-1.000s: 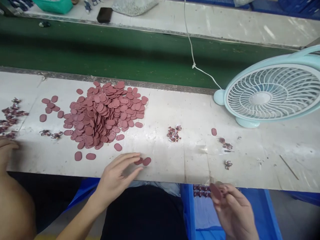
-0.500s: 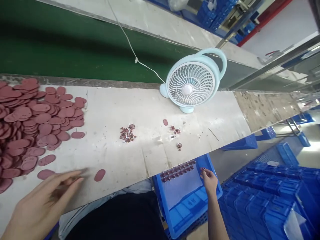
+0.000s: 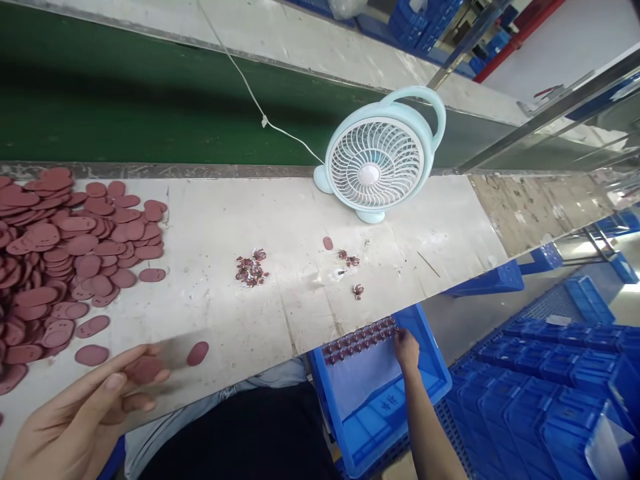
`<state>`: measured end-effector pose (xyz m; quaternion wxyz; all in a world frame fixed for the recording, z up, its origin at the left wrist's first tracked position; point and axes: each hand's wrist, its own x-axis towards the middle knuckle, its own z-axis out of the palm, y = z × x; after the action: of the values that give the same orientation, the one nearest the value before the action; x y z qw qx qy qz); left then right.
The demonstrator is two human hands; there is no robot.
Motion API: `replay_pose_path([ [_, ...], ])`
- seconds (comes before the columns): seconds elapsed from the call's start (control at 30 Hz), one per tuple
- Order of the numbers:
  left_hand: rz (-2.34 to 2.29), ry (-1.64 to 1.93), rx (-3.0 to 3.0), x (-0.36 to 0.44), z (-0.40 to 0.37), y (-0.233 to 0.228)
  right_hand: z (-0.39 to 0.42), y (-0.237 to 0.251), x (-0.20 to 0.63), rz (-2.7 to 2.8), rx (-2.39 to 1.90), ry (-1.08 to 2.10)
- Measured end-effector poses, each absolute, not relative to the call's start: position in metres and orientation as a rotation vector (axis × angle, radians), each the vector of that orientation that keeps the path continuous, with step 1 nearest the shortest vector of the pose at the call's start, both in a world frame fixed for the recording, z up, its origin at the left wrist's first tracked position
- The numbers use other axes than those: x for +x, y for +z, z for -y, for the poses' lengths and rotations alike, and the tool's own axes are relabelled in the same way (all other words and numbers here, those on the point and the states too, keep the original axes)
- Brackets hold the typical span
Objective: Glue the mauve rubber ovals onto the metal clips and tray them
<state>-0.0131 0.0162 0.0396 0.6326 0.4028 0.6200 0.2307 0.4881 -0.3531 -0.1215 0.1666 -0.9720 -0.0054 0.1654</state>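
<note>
The left hand [image 3: 95, 407] pinched one red oval piece [image 3: 145, 369] above the table [image 3: 280, 320]. The right hand [image 3: 406, 348] touched the row of small parts [image 3: 359, 339] in the blue bin [image 3: 385, 400]; its grip was maybe closed, too small to tell.

A long pale bench [image 3: 240, 220] with a scuffed, stained top runs across the view, and behind it lies a dark green conveyor belt [image 3: 125, 100] edged by a second pale surface [image 3: 320, 40]. A light blue table fan [image 3: 377, 163] stands at the bench's far edge — its white cord [image 3: 245, 80] trails back over the belt. To the right, stacks of blue plastic crates [image 3: 550, 393] cover the floor, metal frame rails [image 3: 550, 113] slant overhead, and a white wall with a red post [image 3: 515, 37] shows beyond — the light is bright and even.
</note>
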Motion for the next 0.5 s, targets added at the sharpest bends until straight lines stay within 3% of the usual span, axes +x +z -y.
replay_pose_path([
  [0.13,-1.398,0.581,0.82,-0.001,-0.019,0.065,0.333,-0.1,0.481,-0.083,-2.684,0.384],
  [0.33,-1.357,0.623,0.604,-0.006,-0.012,0.054,0.268,-0.035,0.451,-0.14,-2.234,0.154],
  [0.43,-1.267,0.604,0.493,0.01,-0.002,0.057,0.219,0.001,0.4,-0.075,-1.849,0.288],
  [0.5,-1.181,0.574,0.417,0.025,0.006,0.061,0.183,0.02,0.361,-0.035,-1.58,0.571],
])
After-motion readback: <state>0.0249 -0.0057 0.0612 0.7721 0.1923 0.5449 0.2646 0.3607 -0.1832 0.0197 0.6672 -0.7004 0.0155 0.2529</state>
